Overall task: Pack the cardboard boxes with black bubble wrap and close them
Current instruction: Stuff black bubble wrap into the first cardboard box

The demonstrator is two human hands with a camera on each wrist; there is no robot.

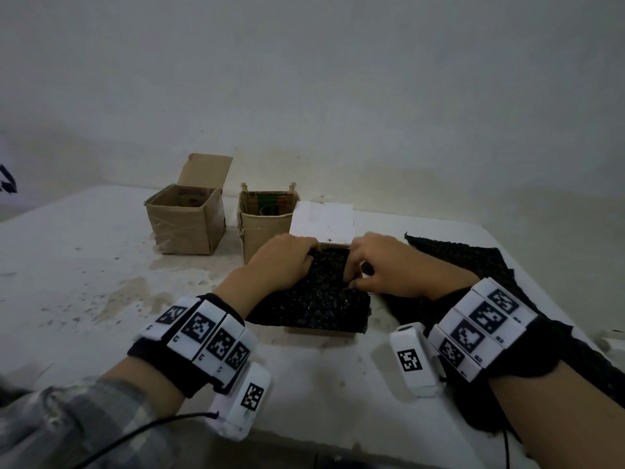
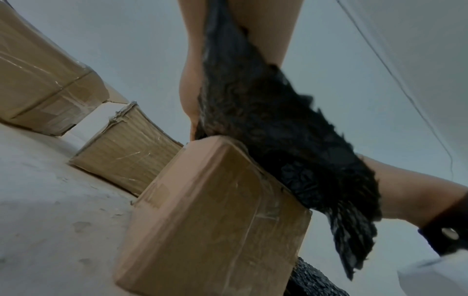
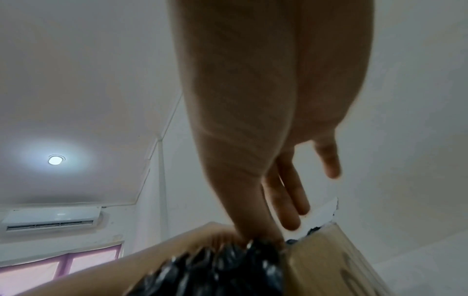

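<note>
The near cardboard box (image 1: 318,332) stands at the table's middle, its top covered by a sheet of black bubble wrap (image 1: 314,296) that overhangs the front edge. A white flap (image 1: 323,220) stands up at its far side. My left hand (image 1: 280,262) lies on the wrap's far-left part, fingers bent down at the box rim, tips hidden. My right hand (image 1: 382,265) presses the wrap's far-right part. The left wrist view has the box (image 2: 215,210) with wrap (image 2: 278,130) draped under my palm (image 2: 188,96). In the right wrist view straight fingers (image 3: 291,200) point into the box (image 3: 329,260) while the thumb pushes the wrap (image 3: 215,270).
Two more open cardboard boxes (image 1: 186,221) (image 1: 263,221) stand behind, to the left. More sheets of black bubble wrap (image 1: 473,265) lie flat at the right, under my right forearm. The white table (image 1: 84,265) has stained patches and ends at a wall.
</note>
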